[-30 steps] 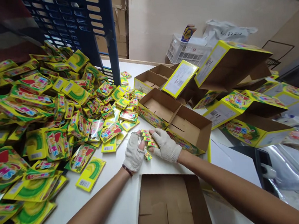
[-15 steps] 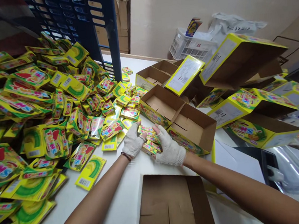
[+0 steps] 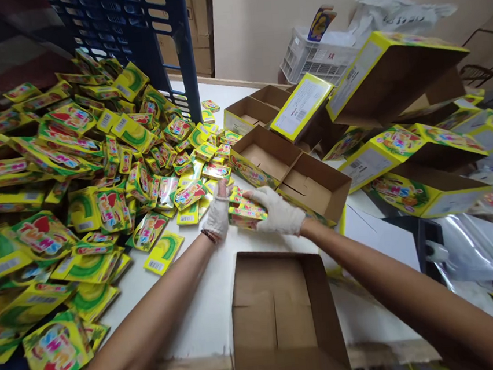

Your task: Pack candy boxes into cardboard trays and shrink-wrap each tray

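A group of small yellow-and-green "TUHNS" cartons [image 3: 246,213] is positioned on the white tabletop [image 3: 190,324], between the two gloved hands. The group is gripped at its right end by the right hand [image 3: 278,210], the fingers being laid over its upper side. The left hand [image 3: 218,214] is placed at the left end, with one digit pointed upward; whether the cartons are pinched by it cannot be told. Both hands are covered by off-white fingerless gloves. An open cardboard tray [image 3: 330,310] is located at the near table edge, brown interior facing up. Beyond the right hand, a divided display box [image 3: 289,172] is set down. To the left, a large pile of flat cartons [image 3: 113,206] is heaped beside a blue slotted plastic crate [image 3: 179,57].
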Motion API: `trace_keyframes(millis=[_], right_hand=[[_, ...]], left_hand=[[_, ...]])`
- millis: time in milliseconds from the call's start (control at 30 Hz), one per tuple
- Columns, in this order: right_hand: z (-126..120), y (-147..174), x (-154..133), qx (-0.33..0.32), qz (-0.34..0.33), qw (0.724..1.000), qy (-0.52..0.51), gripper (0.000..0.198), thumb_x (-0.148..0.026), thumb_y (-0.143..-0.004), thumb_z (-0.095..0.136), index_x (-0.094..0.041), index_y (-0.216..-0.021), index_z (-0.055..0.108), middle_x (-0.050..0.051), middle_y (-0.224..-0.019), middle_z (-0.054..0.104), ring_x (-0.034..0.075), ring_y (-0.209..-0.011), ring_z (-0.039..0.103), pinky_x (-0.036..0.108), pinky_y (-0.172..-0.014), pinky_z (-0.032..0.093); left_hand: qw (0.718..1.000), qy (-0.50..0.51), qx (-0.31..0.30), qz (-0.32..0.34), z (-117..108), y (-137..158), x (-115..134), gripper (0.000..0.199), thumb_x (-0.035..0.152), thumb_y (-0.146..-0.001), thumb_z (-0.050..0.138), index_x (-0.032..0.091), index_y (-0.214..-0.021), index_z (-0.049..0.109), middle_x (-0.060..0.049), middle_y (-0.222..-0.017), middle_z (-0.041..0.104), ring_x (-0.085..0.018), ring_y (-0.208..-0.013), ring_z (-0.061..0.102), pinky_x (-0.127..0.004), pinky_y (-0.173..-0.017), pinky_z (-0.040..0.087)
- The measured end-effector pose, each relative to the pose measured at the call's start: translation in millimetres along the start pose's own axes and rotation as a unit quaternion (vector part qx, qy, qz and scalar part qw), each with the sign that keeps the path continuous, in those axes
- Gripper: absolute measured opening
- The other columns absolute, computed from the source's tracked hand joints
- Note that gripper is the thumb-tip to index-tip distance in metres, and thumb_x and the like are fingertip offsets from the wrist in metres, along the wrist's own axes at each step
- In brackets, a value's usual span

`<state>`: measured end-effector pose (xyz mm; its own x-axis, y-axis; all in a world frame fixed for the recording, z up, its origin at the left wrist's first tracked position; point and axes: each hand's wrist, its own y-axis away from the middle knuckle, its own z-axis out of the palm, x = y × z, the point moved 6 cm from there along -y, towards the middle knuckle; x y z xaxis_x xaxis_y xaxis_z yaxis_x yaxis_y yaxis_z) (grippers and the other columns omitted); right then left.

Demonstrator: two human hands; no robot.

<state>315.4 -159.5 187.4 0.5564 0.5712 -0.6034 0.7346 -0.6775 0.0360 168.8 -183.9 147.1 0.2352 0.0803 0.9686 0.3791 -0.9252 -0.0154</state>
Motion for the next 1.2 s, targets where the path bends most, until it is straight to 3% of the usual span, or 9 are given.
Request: trace_keyframes(millis=[167,367,467,600,700,800,933,1033,1200], right_hand=[[-31,87,-43,-0.195,0.085,0.946,-0.245,0.082,-0.036,-0.062,0.08,-0.021,-0.136,0.048,0.005,-0.12,0.059,0.023,-0.105,0.059,0.037,-0.091,0.049],[61,159,-50,-0.365,0.234,0.801,-0.413,0.077,-0.042,-0.052,0.086,-0.018,-0.121,0.061,0.002,-0.101,0.067,0.018,-0.089,0.062,0.028,-0.08,0.05],[82,156,-54,-0.339,0.239,0.858,-0.302,0.057,-0.047,-0.062,0.08,-0.021,-0.111,0.068,0.001,-0.097,0.069,0.019,-0.089,0.062,0.027,-0.079,0.049],[60,156,-68,-0.284,0.211,0.935,-0.007,0.029,-0.045,-0.071,0.072,-0.019,-0.083,0.071,0.004,-0.081,0.066,0.019,-0.075,0.058,0.026,-0.063,0.043],[45,166,-67,-0.278,0.238,0.926,-0.093,0.026,-0.041,-0.072,0.069,-0.018,-0.083,0.066,0.002,-0.075,0.063,0.014,-0.064,0.055,0.024,-0.054,0.041],[30,161,-51,-0.223,0.244,0.915,-0.233,0.032,-0.043,-0.075,0.065,-0.017,-0.092,0.063,0.0,-0.075,0.061,0.012,-0.06,0.053,0.023,-0.051,0.043],[24,132,-31,-0.086,0.211,0.967,-0.117,0.033,-0.03,-0.075,0.07,-0.017,-0.104,0.062,0.003,-0.095,0.065,0.015,-0.081,0.057,0.024,-0.068,0.046],[53,115,-27,-0.095,0.238,0.966,-0.027,0.031,-0.028,-0.077,0.07,-0.018,-0.104,0.062,0.003,-0.094,0.066,0.016,-0.083,0.058,0.024,-0.069,0.043],[80,111,-34,-0.134,0.165,0.977,0.034,0.016,-0.031,-0.082,0.067,-0.019,-0.092,0.066,0.003,-0.092,0.065,0.017,-0.082,0.057,0.026,-0.071,0.041]], left_hand=[[0.976,0.219,-0.013,-0.005,-44,72,18,0.058,0.057,-0.096,0.033,0.02,-0.137,0.047,-0.01,-0.135,0.058,-0.022,-0.125,0.055,-0.038,-0.107,0.044],[0.995,0.075,-0.055,-0.048,-51,187,-14,0.053,0.056,-0.089,0.048,0.019,-0.125,0.059,-0.01,-0.134,0.06,-0.026,-0.127,0.053,-0.044,-0.112,0.039],[0.998,0.015,-0.048,-0.045,-40,209,-20,0.051,0.049,-0.089,0.046,0.017,-0.128,0.057,-0.01,-0.133,0.061,-0.025,-0.127,0.053,-0.044,-0.114,0.037],[0.999,-0.021,-0.034,-0.03,-35,217,-21,0.048,0.042,-0.091,0.042,0.016,-0.13,0.054,-0.01,-0.135,0.059,-0.023,-0.128,0.053,-0.042,-0.113,0.038],[0.999,-0.051,0.011,0.0,-47,219,-18,0.044,0.039,-0.092,0.044,0.016,-0.128,0.054,-0.011,-0.13,0.061,-0.022,-0.123,0.056,-0.041,-0.106,0.044],[0.982,-0.118,0.064,0.135,-62,227,10,0.027,0.033,-0.092,0.046,0.016,-0.107,0.062,-0.01,-0.105,0.065,-0.021,-0.103,0.061,-0.038,-0.091,0.049],[0.903,-0.247,-0.122,0.328,-33,252,52,0.024,0.034,-0.091,0.048,0.018,-0.078,0.062,-0.006,-0.077,0.058,-0.021,-0.078,0.056,-0.038,-0.073,0.046],[0.848,-0.35,-0.211,0.338,-9,267,55,0.037,0.051,-0.082,0.06,0.018,-0.097,0.064,-0.009,-0.094,0.063,-0.027,-0.091,0.056,-0.048,-0.087,0.044],[0.828,-0.39,-0.238,0.326,1,274,43,0.051,0.053,-0.074,0.069,0.017,-0.109,0.062,-0.011,-0.116,0.062,-0.03,-0.107,0.054,-0.05,-0.103,0.037]])
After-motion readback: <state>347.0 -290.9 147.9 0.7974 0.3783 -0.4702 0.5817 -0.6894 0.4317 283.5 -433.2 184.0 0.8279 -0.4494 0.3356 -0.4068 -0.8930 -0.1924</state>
